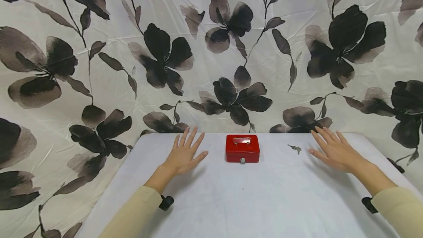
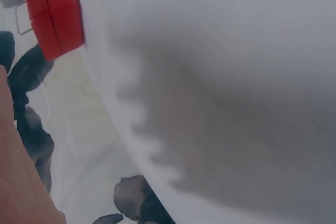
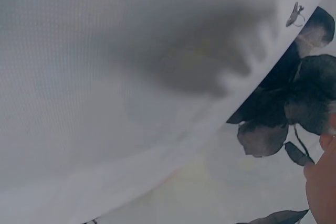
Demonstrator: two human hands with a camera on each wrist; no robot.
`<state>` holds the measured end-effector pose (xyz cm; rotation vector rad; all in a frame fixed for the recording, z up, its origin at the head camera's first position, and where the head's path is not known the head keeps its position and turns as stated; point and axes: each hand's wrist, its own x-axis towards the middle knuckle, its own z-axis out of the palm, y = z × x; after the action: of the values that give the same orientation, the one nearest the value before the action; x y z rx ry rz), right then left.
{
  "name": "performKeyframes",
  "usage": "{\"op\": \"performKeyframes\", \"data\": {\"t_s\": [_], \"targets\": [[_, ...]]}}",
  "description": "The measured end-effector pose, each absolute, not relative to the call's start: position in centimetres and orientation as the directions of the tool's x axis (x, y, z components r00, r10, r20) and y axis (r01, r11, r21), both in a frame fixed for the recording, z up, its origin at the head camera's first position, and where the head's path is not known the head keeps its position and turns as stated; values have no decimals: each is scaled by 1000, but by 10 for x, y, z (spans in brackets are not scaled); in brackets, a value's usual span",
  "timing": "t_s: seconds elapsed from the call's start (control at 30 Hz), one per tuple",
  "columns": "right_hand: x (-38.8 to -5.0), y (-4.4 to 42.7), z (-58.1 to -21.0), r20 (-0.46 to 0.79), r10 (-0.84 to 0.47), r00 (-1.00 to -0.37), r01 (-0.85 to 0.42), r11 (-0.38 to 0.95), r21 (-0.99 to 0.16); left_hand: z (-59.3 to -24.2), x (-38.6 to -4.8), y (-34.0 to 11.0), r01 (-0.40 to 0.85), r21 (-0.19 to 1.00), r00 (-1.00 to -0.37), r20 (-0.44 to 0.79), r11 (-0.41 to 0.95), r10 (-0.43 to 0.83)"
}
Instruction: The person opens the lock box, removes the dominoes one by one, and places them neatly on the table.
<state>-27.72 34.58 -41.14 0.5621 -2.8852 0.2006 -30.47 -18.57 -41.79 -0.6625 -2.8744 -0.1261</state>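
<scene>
A small red cash box [image 1: 242,150] with a silver handle on its lid and a round lock in front sits closed near the table's far edge. Left of it hovers my left hand [image 1: 185,157], fingers straight and spread, holding nothing. A small bunch of keys [image 1: 295,149] lies to the right of the box. Beyond the keys, my right hand [image 1: 337,151] is held over the cloth with spread fingers and nothing in it. In the left wrist view the red box [image 2: 55,14] shows at the top left; the right wrist view shows the keys [image 3: 295,15] near the edge.
A white cloth [image 1: 244,208] covers the table. Behind it hangs a pale curtain with dark flowers [image 1: 231,100]. Each wrist carries a black strapped camera, one by the left sleeve [image 1: 166,202] and one by the right sleeve [image 1: 369,205]. Both hands cast shadows on the cloth.
</scene>
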Motion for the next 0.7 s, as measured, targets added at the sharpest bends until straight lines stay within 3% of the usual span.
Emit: {"op": "performKeyframes", "data": {"t_s": [0.7], "targets": [[-279, 340, -427, 210, -371, -905, -406, 901, -156, -427, -305, -164, 425, 83, -897, 173, 901, 407]]}}
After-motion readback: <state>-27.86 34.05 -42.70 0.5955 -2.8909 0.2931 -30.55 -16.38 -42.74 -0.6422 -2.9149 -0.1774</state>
